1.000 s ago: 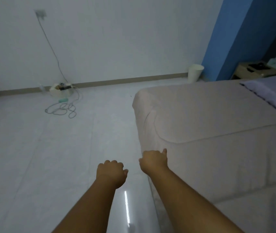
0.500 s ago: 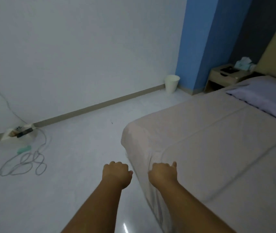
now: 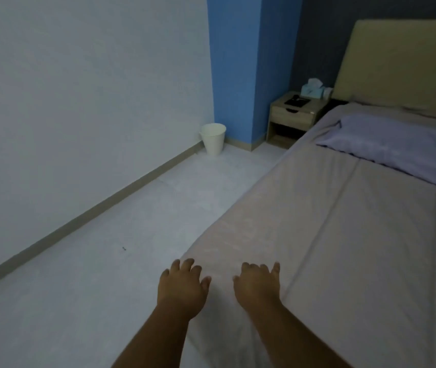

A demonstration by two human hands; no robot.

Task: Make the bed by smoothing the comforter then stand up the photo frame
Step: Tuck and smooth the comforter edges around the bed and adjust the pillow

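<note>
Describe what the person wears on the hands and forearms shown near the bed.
Nothing. The left hand and right hand are bare, without gloves, rings, watch or bracelets. Both forearms are uncovered to the picture's lower edge; no sleeve is visible.

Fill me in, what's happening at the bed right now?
A person has both hands spread palm-down at the comforter's near left edge, the left hand at the edge and the right hand flat on top, neither gripping. The cover looks mostly smooth. A dark flat object, possibly the frame, lies on the nightstand.
</note>
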